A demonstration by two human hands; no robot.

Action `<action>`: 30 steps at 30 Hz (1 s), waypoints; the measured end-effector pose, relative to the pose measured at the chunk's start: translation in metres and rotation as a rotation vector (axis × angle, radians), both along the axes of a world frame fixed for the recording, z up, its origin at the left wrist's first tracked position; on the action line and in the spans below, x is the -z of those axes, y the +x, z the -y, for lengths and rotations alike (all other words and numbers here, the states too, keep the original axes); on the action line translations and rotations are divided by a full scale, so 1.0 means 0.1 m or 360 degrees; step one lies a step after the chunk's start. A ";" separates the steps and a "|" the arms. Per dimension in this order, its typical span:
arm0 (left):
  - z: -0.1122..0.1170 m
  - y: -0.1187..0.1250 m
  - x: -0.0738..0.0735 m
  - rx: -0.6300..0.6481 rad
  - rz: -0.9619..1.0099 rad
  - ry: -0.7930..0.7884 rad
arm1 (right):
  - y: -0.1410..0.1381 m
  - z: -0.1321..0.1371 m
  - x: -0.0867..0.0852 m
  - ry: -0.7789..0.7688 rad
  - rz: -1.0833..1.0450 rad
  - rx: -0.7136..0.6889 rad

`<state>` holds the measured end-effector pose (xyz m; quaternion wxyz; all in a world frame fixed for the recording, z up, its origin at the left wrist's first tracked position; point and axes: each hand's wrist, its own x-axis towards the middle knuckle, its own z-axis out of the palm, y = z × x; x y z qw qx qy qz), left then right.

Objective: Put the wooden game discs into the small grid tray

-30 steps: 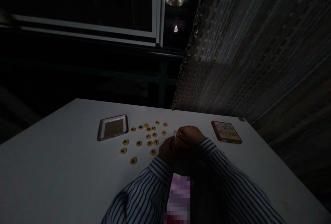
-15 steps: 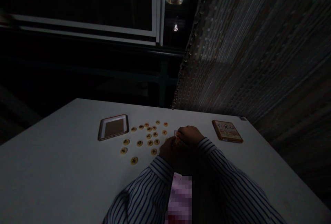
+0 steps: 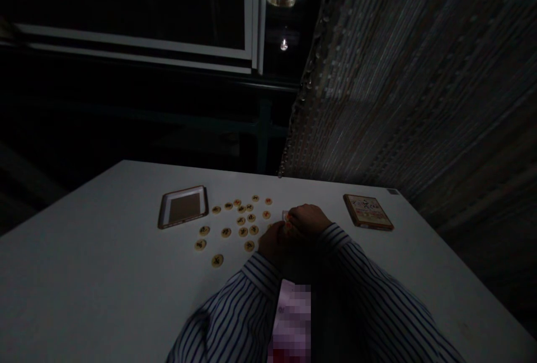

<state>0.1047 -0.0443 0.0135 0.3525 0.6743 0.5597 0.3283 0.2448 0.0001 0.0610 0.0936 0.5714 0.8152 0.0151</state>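
My left hand and my right hand meet over the table, fingers bent inward and closed. Between them shows a small cluster of pale Chinese chess pieces with orange-red marks, beside a whitish edge. Dim light and my fingers hide most of this cluster. Left of my hands, several round Chinese chess pieces lie scattered flat, most with dark characters. A few, such as the red-marked piece, carry red characters.
An open shallow box half lies at the left, and a printed box lid at the right. A lit phone lies below my wrists on the white table. A bead curtain hangs behind the far edge.
My hands stay together in nearly the same place, with only slight finger movement. The scattered pieces keep their places; the whole view shifts a trifle.
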 end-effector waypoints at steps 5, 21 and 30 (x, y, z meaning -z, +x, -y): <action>-0.01 -0.01 0.02 0.0024 0.0016 0.0023 | 0.01 0.00 0.00 0.0001 0.0006 -0.0010; -0.01 -0.01 0.00 0.0051 0.0037 -0.0002 | -0.02 0.00 -0.04 -0.0009 -0.0014 -0.0090; 0.01 -0.02 0.00 0.0038 0.0015 -0.0001 | -0.02 0.00 -0.01 -0.0013 -0.0025 -0.0089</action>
